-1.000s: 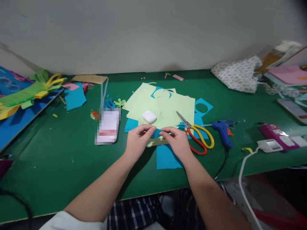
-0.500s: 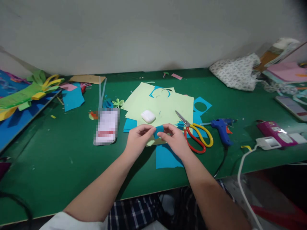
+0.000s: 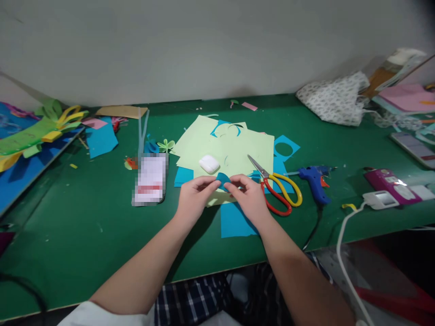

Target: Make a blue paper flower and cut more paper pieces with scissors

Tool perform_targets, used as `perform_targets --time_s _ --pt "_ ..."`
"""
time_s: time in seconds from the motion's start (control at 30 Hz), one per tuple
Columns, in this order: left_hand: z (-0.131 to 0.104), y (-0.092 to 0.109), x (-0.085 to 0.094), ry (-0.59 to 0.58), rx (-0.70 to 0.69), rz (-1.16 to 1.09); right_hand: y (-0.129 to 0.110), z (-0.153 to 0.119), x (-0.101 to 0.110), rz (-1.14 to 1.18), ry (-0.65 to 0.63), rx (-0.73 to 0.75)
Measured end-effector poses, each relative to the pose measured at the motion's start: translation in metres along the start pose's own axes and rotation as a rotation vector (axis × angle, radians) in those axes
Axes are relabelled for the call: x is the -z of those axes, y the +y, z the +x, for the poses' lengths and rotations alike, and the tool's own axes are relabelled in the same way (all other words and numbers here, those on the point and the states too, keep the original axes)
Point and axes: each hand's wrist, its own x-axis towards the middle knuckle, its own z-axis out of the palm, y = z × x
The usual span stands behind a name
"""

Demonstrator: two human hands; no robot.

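A small blue paper piece [image 3: 223, 181] is pinched between the fingertips of both hands, its top edge rounded. My left hand [image 3: 196, 195] grips its left side, and my right hand [image 3: 247, 194] grips its right side. Beneath and behind them lie pale green sheets [image 3: 251, 149] with curved cuts. A white rounded case [image 3: 209, 164] rests on the sheets just beyond my left hand. Scissors [image 3: 277, 188] with one red and one yellow handle lie slightly spread beside my right hand. Below the hands is a blue sheet [image 3: 236, 222] on the green table.
A phone [image 3: 150, 179] lies at the left, near a green paper flower [image 3: 166, 145]. To the right are a blue glue gun [image 3: 316, 181], a magenta device [image 3: 392, 185] and a white cable [image 3: 341, 253]. A patterned cloth bag [image 3: 335, 99] sits at the back right.
The blue paper piece has been turned between the fingers, so that its rounded edge now shows at the top. Both hands stay in nearly the same place. The view has shifted slightly.
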Motion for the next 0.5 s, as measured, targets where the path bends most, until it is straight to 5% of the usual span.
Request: perform_targets --time_s 0.2,0.37,0.5 --pt "0.0014 -0.0017 0.0010 0.019 0.044 -0.072 -0.0022 0.0001 0.0008 0.021 -0.135 -0.038" --pt "0.0029 -0.0025 -0.0007 -0.097 0.098 -0.106 -0.0002 0.0028 0.0036 0.065 0.009 -0.051" --pt "0.0033 -0.0018 0.0000 -0.038 0.120 -0.160 0.0000 0.0031 0.0043 0.050 0.042 -0.050"
